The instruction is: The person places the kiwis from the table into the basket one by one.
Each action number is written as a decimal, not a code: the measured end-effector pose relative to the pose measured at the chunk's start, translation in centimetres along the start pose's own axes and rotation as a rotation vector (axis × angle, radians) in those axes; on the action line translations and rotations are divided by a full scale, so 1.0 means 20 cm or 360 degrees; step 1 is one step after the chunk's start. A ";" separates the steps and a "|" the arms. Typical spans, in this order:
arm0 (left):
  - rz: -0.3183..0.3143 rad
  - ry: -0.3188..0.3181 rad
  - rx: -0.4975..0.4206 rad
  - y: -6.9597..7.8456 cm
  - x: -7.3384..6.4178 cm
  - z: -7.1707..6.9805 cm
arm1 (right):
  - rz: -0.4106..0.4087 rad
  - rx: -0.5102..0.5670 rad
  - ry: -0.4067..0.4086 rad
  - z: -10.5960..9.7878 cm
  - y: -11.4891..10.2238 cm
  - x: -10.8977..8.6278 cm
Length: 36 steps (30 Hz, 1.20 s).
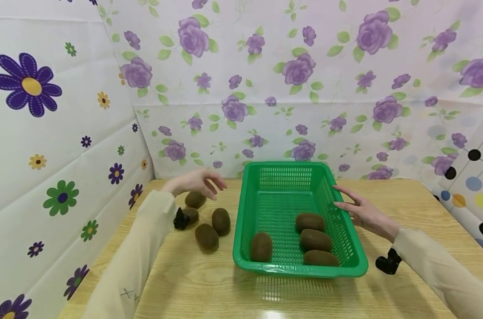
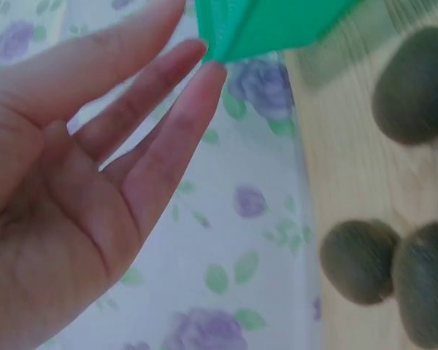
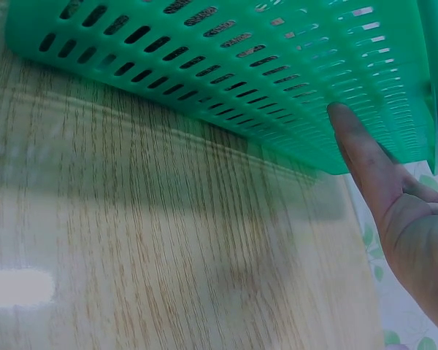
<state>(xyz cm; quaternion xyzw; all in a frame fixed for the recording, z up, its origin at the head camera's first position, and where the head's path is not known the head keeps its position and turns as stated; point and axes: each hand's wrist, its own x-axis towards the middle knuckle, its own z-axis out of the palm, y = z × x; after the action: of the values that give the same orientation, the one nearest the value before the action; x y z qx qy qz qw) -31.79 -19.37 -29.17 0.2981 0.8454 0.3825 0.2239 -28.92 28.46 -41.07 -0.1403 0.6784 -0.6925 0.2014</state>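
Observation:
A green plastic basket (image 1: 301,269) with slotted walls stands on the table. Inside it, one brown kiwi (image 1: 261,247) lies at the near left and three more kiwis (image 1: 315,240) are lined up along the right side. My right hand (image 1: 365,215) holds the basket's right side, with fingertips over the rim and another finger (image 3: 365,149) against the outer wall. Left of the basket, several loose kiwis (image 1: 206,237) lie on the wood. Over the farthest of them hovers my left hand (image 1: 197,181), fingers spread and loosely bent, nothing in its palm.
The light wooden table (image 1: 177,288) meets a flower-printed cloth (image 1: 233,133) at the back. Another printed cloth (image 1: 66,146) rises along the left edge, and a dotted one (image 1: 474,190) hangs at the right. A black strap piece (image 1: 388,261) shows below my right wrist.

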 end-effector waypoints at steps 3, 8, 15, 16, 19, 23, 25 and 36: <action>0.0025 0.0096 -0.0024 -0.06 -0.05 -0.01 | 0.0004 -0.0008 0.0008 0.00 0.00 0.00; -0.0003 0.0246 -0.0067 -0.20 -0.14 -0.03 | 0.0010 -0.0018 0.0001 0.00 0.00 0.00; -0.0118 0.0480 -0.0038 -0.39 -0.26 0.00 | 0.0004 -0.0006 0.0009 -0.01 0.00 0.01; -0.0136 0.0509 -0.0032 -0.41 -0.28 0.00 | 0.0006 -0.0004 0.0007 -0.01 0.00 0.01; -0.0174 0.0581 -0.0035 -0.46 -0.32 0.02 | 0.0006 -0.0004 0.0001 -0.01 0.00 0.01; -0.0237 0.0659 -0.0061 -0.52 -0.36 0.05 | -0.0006 -0.0013 -0.0002 -0.01 0.01 0.00; -0.0261 0.0689 -0.0096 -0.56 -0.37 0.07 | -0.0015 -0.0019 -0.0006 -0.01 0.01 0.00; -0.0417 0.0796 -0.0241 -0.70 -0.41 0.16 | 0.0026 -0.0011 0.0021 -0.01 0.01 0.01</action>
<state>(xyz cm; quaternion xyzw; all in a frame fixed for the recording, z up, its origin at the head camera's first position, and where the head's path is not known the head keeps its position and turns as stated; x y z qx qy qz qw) -28.48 -30.73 -40.88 0.0652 0.8747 0.4739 0.0776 -29.23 28.50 -41.20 -0.1308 0.6833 -0.6894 0.2019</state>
